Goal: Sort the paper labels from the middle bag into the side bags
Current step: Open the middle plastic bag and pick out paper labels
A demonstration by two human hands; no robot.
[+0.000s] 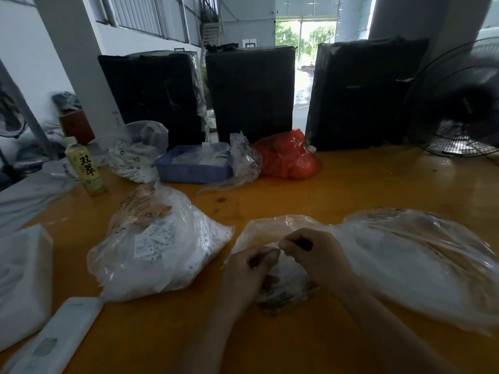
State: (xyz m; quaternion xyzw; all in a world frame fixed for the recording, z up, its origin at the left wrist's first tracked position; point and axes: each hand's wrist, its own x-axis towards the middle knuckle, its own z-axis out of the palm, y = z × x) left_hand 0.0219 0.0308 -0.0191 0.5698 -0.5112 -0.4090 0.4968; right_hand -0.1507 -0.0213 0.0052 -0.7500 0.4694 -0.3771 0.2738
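Three clear plastic bags lie on the orange table. The middle bag (272, 228) sits right in front of me, and white paper labels (290, 271) show inside it. My left hand (248, 271) and my right hand (313, 255) are both over its mouth with curled fingers, pinching labels or plastic between them; which of the two I cannot tell. The left bag (159, 252) is full of white labels with printed sizes. The right bag (421, 263) lies flat and wide, with a pale mass inside.
A drink bottle (86, 168), a blue tray (194, 164), more clear bags and a red bag (291, 157) stand further back. Three black wrapped blocks (251, 95) line the far edge. A fan (459, 103) is at the right. White packets (24, 282) lie at the left.
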